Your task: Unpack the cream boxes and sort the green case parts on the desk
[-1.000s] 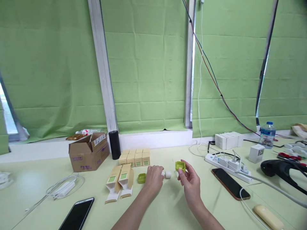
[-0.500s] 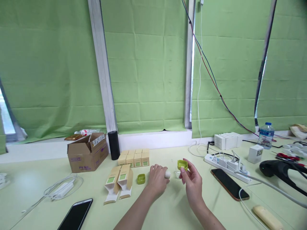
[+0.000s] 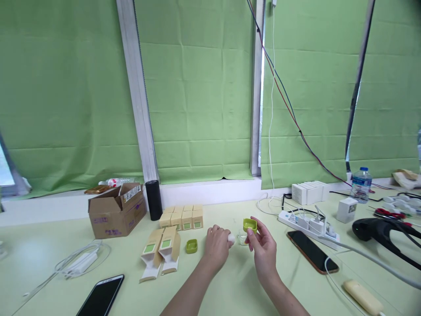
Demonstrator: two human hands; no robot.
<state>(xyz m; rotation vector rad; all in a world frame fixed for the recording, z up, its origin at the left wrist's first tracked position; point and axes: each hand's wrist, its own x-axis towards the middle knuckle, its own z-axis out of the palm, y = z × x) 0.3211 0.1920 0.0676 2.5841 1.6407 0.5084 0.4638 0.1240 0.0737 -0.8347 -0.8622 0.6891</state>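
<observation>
— And the hands?
— Apart: the right hand pinches a shallow, square, yellow-green plastic piece above the pale tabletop, near a small clear container.
— The left hand?
— Curled at a small rounded white object; its grip cannot be told.

You've got a worktop with an open cardboard box and black cylinder by its back edge, left of centre. Bottle and white cartons near that edge, further right. Brown-edged phone beside power strip.
</observation>
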